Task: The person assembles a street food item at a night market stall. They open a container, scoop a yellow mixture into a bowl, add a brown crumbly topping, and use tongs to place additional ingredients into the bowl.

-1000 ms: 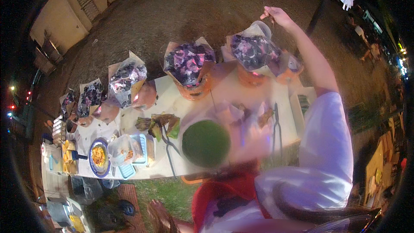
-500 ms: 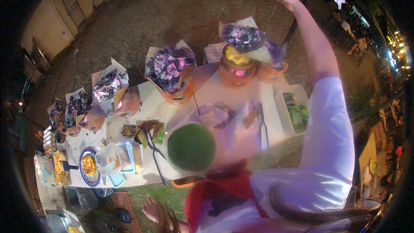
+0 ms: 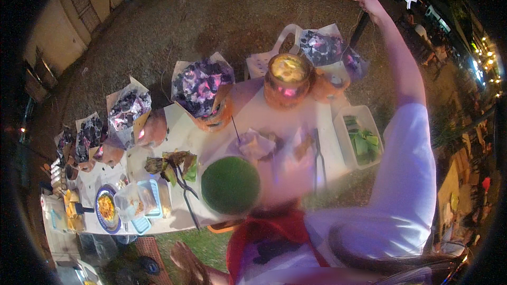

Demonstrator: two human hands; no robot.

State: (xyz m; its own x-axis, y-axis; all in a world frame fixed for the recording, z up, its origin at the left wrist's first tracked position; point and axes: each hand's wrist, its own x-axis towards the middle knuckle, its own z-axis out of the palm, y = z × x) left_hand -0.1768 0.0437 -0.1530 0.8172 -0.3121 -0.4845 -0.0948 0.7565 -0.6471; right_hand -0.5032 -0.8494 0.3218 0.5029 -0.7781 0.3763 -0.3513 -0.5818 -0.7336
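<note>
My right hand (image 3: pixel 367 4) is raised at the upper right, its fingers curled with one fingertip pointing left. A thin, wire-like line shows near it, but what it grips is too small to make out. Below it is a tray of glowing charcoal (image 3: pixel 321 47), beside a clay pot stove (image 3: pixel 288 92). Yellow food (image 3: pixel 289 70) shows in the uncovered top of that pot. Low at the left, my left hand (image 3: pixel 182 258) hangs off the table's near side, fingers loosely stretched, partly behind hair. A round green leaf-coloured disc (image 3: pixel 231 184) lies on the table close to me.
Another charcoal tray (image 3: pixel 203 87) tops a stove, with several more further left. Tongs (image 3: pixel 185 187), wilted leaves (image 3: pixel 171 164), a blue-rimmed plate of food (image 3: pixel 107 208) and a clear container (image 3: pixel 132 200) lie left. A bin of cut leaves (image 3: pixel 364 145) stands right. A white chair (image 3: pixel 259 66) is behind.
My right hand has moved right and slightly down. The charcoal tray has shifted right, off the clay pot, so its yellow food shows fully. My left hand has moved slightly.
</note>
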